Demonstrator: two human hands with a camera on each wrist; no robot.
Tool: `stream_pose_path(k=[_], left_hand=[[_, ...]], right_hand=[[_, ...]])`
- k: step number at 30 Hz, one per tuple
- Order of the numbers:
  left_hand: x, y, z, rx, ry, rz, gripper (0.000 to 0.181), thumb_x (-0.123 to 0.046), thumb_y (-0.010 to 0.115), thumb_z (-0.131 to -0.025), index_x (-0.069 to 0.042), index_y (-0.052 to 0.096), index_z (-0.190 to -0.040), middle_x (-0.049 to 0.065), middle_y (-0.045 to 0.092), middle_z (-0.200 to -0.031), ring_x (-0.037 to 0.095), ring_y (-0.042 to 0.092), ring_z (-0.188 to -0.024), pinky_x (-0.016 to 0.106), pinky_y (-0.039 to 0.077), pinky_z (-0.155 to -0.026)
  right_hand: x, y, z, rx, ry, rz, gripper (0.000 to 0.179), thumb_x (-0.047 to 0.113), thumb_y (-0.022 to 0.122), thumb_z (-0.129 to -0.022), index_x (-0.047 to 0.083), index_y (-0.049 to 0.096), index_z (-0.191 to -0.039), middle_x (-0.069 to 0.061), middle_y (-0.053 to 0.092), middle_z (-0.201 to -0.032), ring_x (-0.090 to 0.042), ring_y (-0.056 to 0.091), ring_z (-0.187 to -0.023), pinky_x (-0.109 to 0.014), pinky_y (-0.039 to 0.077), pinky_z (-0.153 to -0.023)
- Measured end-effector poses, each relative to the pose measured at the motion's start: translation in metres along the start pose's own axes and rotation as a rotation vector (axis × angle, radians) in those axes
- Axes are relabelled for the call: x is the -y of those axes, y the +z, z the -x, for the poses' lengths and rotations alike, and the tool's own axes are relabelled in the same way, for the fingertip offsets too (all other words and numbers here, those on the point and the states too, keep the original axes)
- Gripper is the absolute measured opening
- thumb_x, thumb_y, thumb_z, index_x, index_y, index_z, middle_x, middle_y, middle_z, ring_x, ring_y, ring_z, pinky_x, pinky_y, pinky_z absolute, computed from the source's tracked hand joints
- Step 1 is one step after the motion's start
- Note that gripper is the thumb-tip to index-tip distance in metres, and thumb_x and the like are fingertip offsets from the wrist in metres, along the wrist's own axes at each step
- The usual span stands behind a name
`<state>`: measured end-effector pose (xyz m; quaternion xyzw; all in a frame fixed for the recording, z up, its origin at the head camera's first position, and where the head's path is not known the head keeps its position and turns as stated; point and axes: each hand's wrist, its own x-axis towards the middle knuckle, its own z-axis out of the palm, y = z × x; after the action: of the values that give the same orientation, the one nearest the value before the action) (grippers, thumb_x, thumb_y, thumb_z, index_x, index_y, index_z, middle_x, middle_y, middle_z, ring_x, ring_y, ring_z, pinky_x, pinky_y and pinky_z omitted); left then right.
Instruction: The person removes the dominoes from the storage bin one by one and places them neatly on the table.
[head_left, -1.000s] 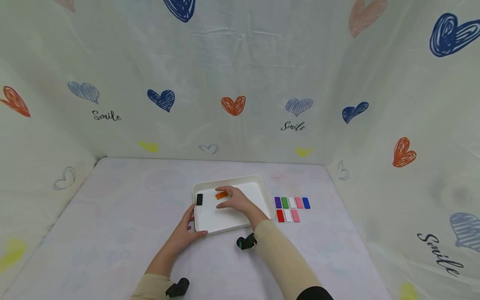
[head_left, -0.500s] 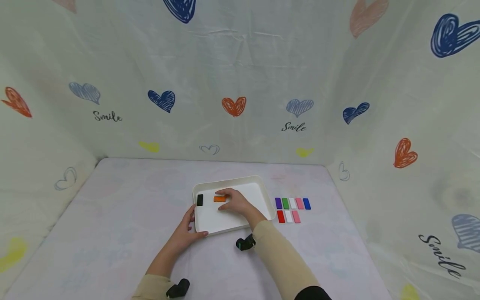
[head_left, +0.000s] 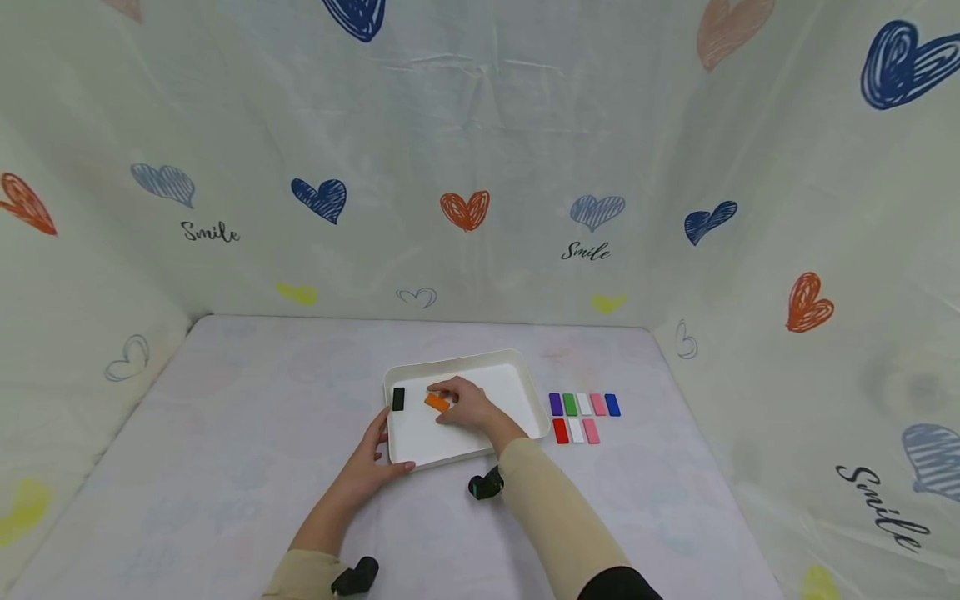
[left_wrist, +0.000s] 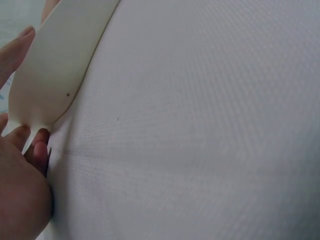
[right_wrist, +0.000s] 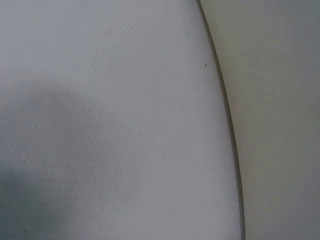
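A shallow white tray [head_left: 457, 442] lies on the table, set slightly askew. My left hand [head_left: 367, 467] holds its near left corner, thumb at the front rim and fingers along the left side. The left wrist view shows those fingers [left_wrist: 20, 135] against the tray's outer wall [left_wrist: 55, 60]. Over the tray's middle, my right hand [head_left: 468, 406] has a small orange rectangular block [head_left: 437, 402] between thumb and fingers, turned at a slant. A black block [head_left: 398, 399] lies inside the tray by its left wall. In the right wrist view only tray wall [right_wrist: 280, 125] and tablecloth show.
To the right of the tray lie two rows of small coloured blocks, among them a purple block [head_left: 556, 405], a green block [head_left: 570, 405], a blue block [head_left: 612, 405] and a red block [head_left: 560, 431]. A heart-printed curtain [head_left: 510, 150] encloses the table's back and sides.
The orange block has shifted a little toward me and left, turning from one slant through level to the opposite slant. My right hand moved slightly with it; my left hand has stayed at the tray.
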<state>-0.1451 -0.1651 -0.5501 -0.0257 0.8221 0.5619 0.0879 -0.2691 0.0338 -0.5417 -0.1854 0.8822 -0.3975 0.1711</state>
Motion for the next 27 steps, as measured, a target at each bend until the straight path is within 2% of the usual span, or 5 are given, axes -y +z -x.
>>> stream_pose_path(k=[4, 9, 17, 27], left_hand=[[-0.0011, -0.0002, 0.0008, 0.005, 0.006, 0.003, 0.106, -0.022, 0.084, -0.076, -0.009, 0.015, -0.155, 0.022, 0.028, -0.153, 0.037, 0.035, -0.132, 0.057, 0.031, -0.107], [-0.0023, -0.0002, 0.0029, -0.003, 0.011, -0.006, 0.105, -0.021, 0.084, -0.076, -0.009, 0.016, -0.155, 0.023, 0.033, -0.150, 0.038, 0.036, -0.131, 0.058, 0.032, -0.106], [-0.0016, 0.0015, 0.0040, -0.030, 0.045, -0.026, 0.104, -0.022, 0.084, -0.076, -0.006, 0.017, -0.154, 0.025, 0.038, -0.145, 0.039, 0.039, -0.128, 0.059, 0.035, -0.103], [-0.0042, 0.0001, 0.0041, -0.008, -0.001, -0.007, 0.104, -0.019, 0.084, -0.077, -0.010, 0.016, -0.155, 0.024, 0.038, -0.145, 0.038, 0.037, -0.130, 0.058, 0.032, -0.106]], right_hand=[[0.0015, -0.0020, 0.0003, 0.023, -0.022, 0.046, 0.051, 0.009, 0.082, -0.078, 0.018, 0.067, -0.126, 0.008, 0.056, -0.091, -0.011, 0.045, -0.083, -0.026, 0.036, -0.076], [0.0022, -0.0040, -0.0001, 0.043, -0.011, 0.090, 0.047, 0.015, 0.082, -0.079, 0.019, 0.068, -0.124, 0.010, 0.056, -0.086, -0.009, 0.047, -0.082, -0.033, 0.030, -0.084], [-0.0005, -0.0049, -0.0006, 0.065, -0.001, 0.074, 0.037, 0.018, 0.083, -0.078, 0.021, 0.072, -0.114, 0.009, 0.055, -0.080, -0.009, 0.047, -0.079, -0.035, 0.029, -0.085], [0.0001, -0.0030, 0.0014, 0.075, 0.007, 0.087, 0.045, 0.021, 0.084, -0.078, 0.025, 0.070, -0.120, 0.009, 0.052, -0.071, -0.008, 0.047, -0.073, -0.038, 0.027, -0.087]])
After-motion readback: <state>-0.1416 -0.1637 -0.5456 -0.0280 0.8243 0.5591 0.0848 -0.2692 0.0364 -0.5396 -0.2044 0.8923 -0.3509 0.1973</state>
